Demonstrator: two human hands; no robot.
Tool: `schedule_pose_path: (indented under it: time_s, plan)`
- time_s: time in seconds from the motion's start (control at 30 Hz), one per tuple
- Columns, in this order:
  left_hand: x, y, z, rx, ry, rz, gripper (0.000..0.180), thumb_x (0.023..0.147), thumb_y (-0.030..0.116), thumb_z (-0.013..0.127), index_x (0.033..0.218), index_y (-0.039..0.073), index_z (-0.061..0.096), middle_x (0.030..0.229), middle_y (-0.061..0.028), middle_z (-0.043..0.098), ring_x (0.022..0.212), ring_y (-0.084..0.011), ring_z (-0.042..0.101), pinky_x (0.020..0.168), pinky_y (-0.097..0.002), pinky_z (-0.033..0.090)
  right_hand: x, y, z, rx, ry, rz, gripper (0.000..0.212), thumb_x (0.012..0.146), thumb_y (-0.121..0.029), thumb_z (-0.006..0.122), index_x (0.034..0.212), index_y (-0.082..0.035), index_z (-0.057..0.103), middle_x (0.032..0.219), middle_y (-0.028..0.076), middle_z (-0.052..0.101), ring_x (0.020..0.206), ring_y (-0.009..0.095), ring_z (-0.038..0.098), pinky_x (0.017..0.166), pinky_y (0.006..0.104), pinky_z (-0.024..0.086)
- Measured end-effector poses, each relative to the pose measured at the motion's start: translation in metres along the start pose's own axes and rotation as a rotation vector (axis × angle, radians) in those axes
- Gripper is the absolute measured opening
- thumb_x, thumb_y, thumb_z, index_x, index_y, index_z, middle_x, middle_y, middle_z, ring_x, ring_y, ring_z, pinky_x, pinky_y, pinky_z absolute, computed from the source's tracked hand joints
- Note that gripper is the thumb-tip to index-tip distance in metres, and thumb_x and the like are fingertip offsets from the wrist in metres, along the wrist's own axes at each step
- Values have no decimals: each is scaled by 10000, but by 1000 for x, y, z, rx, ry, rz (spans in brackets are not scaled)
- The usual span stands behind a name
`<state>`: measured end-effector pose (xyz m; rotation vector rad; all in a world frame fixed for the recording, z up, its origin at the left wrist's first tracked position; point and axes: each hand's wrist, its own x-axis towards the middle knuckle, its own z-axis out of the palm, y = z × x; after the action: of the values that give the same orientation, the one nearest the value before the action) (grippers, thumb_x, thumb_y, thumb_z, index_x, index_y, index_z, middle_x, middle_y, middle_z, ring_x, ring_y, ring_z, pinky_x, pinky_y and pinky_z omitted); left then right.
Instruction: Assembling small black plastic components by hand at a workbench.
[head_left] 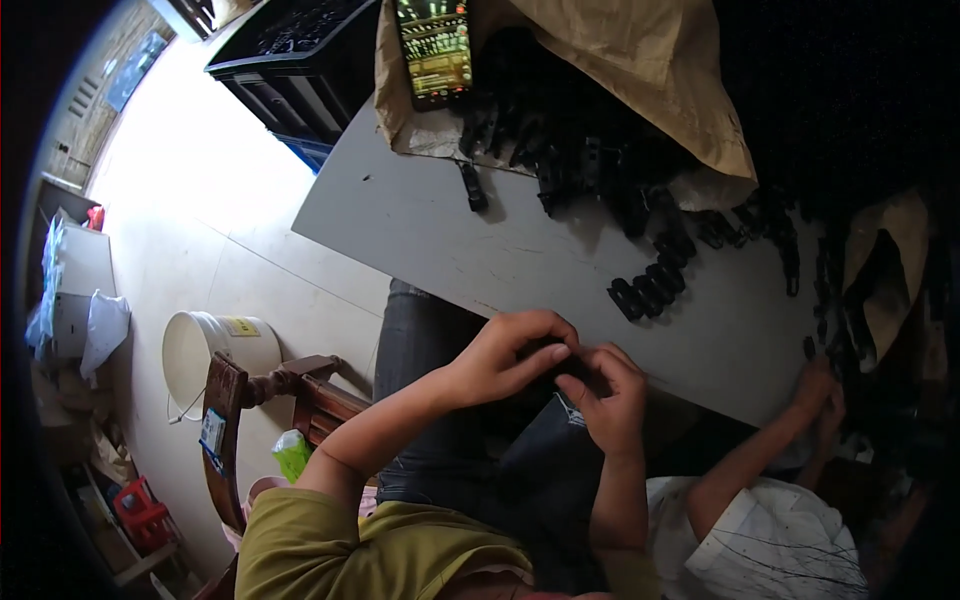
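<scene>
My left hand and my right hand meet above my lap, just off the near edge of the grey table. Both have their fingers curled and pinched together, fingertips almost touching. Whatever lies between them is dark and hidden by the fingers. On the table beyond, a short row of small black parts stands side by side. Farther off, many black plastic-looking pieces spill out of a brown paper bag. One single black piece lies apart on the left.
A lit phone rests against the bag. At right, a co-worker's hands are at the table edge, near more black pieces. Left are a black crate, a white bucket and a wooden chair.
</scene>
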<state>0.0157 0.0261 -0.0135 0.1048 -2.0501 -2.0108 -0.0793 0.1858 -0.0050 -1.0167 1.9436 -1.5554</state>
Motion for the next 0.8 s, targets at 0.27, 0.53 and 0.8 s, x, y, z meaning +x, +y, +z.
schedule_pose_path:
  time_s: [0.27,0.53,0.8]
  plan:
    - [32,14,-63,1152,428,111,306,770,23,531,1067,96,531,916,-122,482,775,-317,561,644,-400,471,31,15,-16,-887,315,-185,213,818,-40,656,1021,4,608,1056,97,499,871,244,592,716,344,505]
    - [25,9,-81,1396,212,81,186,818,119,551,998,76,541,843,-91,518,780,-259,596,590,-376,490,22,11,-1,-818,203,-185,322,764,-23,674,1061,-8,549,1043,127,537,924,308,604,749,370,515]
    - [14,5,-70,1156,306,28,228,798,124,621,995,79,515,835,-101,519,745,-312,583,603,-421,481,27,10,1,-813,152,-99,307,732,-39,635,1020,-31,529,1010,130,535,877,333,603,724,396,505]
